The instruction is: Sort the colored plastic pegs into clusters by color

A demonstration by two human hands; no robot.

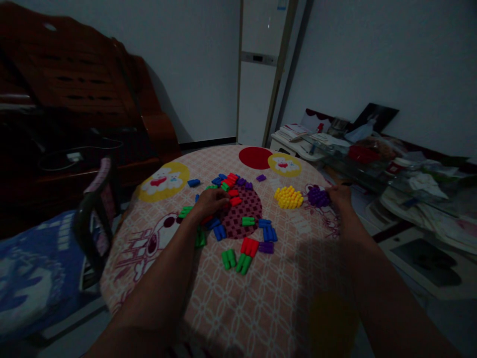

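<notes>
My left hand (pixel 210 203) reaches into a loose spread of plastic building blocks, its fingers bent and drawn together beside a red block (pixel 235 201). Whatever lies under those fingers is hidden. My right hand (pixel 340 195) is at the right edge of a purple knobbly cluster (pixel 318 197), fingers curled against it; the dim light hides their grip. Just left of that cluster lies a yellow knobbly cluster (pixel 288 197). Nearer to me are a red block (pixel 249 246), a green block (pixel 228 259), a blue block (pixel 270 233) and a purple block (pixel 266 247).
A patterned cloth covers the round table (pixel 238 303). On the left stand a chair (pixel 93 228) and a wooden bench (pixel 74 84). A cluttered glass-topped cabinet (pixel 357 169) runs along the right wall. A tall white appliance (pixel 257 94) stands behind the table.
</notes>
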